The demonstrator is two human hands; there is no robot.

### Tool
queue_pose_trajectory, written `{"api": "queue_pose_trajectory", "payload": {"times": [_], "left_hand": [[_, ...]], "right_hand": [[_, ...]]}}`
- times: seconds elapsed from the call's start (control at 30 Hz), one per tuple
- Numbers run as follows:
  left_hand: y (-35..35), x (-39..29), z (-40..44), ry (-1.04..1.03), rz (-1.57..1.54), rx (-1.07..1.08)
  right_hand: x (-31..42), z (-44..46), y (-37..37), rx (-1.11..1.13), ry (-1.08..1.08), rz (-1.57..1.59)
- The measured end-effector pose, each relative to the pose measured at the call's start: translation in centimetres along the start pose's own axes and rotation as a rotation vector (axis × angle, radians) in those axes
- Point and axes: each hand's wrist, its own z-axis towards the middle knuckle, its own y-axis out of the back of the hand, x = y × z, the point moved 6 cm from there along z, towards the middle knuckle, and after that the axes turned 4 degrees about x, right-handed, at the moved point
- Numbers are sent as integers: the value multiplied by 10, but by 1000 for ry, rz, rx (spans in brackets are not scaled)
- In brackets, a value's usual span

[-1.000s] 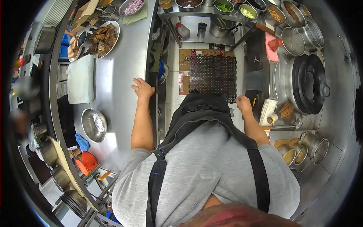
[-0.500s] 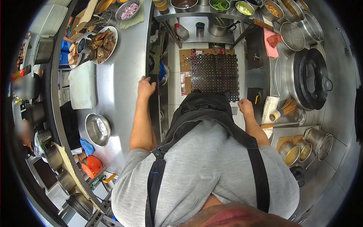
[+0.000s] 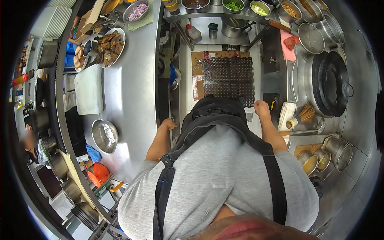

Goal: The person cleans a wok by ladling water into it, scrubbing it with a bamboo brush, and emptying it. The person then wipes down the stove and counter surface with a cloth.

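Observation:
My left hand hangs beside the edge of the steel counter, its fingers loosely curled in, with nothing seen in it. My right hand is held low to the right of the black apron, fingers curled and empty as far as I can see. On the counter are a steel bowl, a white cutting board and an oval plate of browned fish.
A perforated black mat covers part of the floor ahead. At right are a large wok, a bamboo brush and steel pots. Ingredient bowls line the far shelf. Another person is at the far left.
My left hand has drawn back toward my body, off the counter edge, and its spread fingers have curled in. My right hand has moved only slightly. The view has shifted a little.

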Motion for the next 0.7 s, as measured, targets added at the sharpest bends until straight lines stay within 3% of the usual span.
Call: {"api": "queue_pose_trajectory", "payload": {"times": [0.1,0.17,0.2,0.33,0.4,0.47,0.53,0.6,0.7], "left_hand": [[-10,12,-36,114,-246,87],[22,-13,-44,-195,-19,-189],[29,-12,-41,0,-196,-174],[112,-51,-56,187,-461,-254],[152,-47,-57,275,-834,-535],[202,-46,-57,232,-885,-730],[266,-49,-75,224,-763,-1008],[318,-43,-92,252,-629,-1224],[376,-30,-111,397,-456,-1291]], "right_hand": [[-5,1,-4,16,-16,15],[-8,2,-5,26,-47,-17],[-9,4,-9,41,-53,-19],[-4,6,-16,56,-1,-30],[-11,12,-24,25,6,47],[-14,15,-24,19,29,62],[-20,25,-26,18,58,79],[-46,41,-48,146,-72,119],[-61,72,-62,212,-67,-6]]}}
